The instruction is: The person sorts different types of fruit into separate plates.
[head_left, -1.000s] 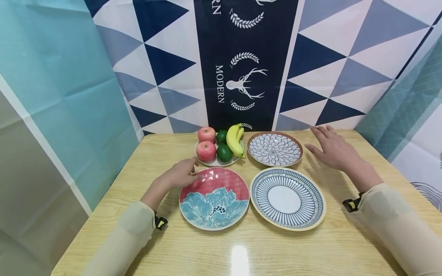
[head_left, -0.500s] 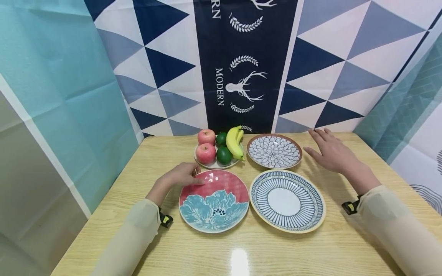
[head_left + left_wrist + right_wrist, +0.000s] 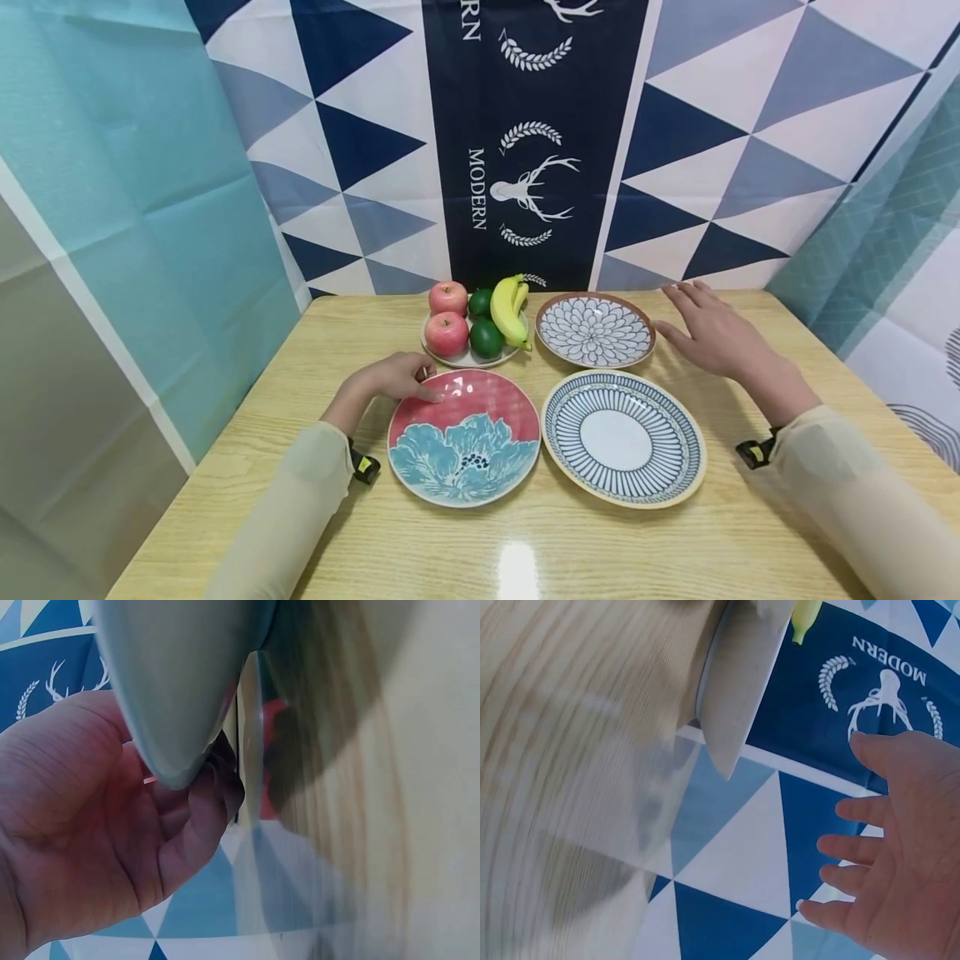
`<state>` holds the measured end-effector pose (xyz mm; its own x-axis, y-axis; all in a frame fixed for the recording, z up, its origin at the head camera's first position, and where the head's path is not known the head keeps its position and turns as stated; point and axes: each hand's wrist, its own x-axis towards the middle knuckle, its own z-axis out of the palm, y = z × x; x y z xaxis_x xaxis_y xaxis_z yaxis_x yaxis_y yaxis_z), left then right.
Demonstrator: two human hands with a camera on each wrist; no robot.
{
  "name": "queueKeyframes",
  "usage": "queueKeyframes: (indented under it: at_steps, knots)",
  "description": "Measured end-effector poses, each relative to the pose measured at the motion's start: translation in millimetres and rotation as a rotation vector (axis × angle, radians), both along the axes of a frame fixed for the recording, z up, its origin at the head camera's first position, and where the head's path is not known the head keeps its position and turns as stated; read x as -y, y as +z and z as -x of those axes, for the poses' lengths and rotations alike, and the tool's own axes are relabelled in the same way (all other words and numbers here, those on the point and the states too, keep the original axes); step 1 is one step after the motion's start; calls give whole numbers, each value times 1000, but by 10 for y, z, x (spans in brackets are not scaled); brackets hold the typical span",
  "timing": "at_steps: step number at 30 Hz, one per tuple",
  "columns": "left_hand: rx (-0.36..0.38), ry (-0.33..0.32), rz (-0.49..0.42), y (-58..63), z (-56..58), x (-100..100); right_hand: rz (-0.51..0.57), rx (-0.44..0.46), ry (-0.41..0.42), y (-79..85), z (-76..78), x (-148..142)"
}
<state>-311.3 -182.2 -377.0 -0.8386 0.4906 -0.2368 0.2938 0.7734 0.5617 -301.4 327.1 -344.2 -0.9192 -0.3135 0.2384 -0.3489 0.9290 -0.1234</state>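
My left hand point(image 3: 399, 377) pinches the upper left rim of a red plate with a blue flower point(image 3: 465, 467). The thumb lies over the rim, and in the left wrist view the fingers curl under the plate's pale underside point(image 3: 176, 682). My right hand point(image 3: 708, 332), fingers spread, hovers just right of a brown-rimmed plate with a petal pattern point(image 3: 596, 331). That plate's side point(image 3: 742, 682) shows in the right wrist view, apart from the hand. A larger blue-striped white plate point(image 3: 618, 437) lies right of the red one.
Behind the red plate stands a small fruit plate point(image 3: 468, 360) with two apples point(image 3: 447, 333), green fruit point(image 3: 487, 338) and bananas point(image 3: 507, 310). A patterned cloth point(image 3: 540, 167) hangs behind the wooden table point(image 3: 420, 550). A light blue curtain point(image 3: 112, 167) borders the left side.
My left hand has moved slightly right and its thumb has settled over the red plate's rim. My right hand has shifted a little left towards the brown-rimmed plate.
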Motion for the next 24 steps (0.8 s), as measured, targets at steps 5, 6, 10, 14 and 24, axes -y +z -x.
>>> queueKeyframes:
  at_steps: [5, 6, 10, 14, 24]
  knots:
    - [20, 6, 11, 3, 5, -15, -17, 19, -6, 55, -13, 132]
    - [19, 7, 14, 3, 5, -20, -21, 20, -6, 73, -10, 166]
    - [19, 8, 36, 1, 19, -30, -23, -7, 15, 176, 24, 321]
    - [21, 11, 55, 11, 31, -27, -25, -35, 40, 316, 84, 506]
    - [41, 17, 44, 9, -8, -3, -44, 1, 78, 501, 261, 1060]
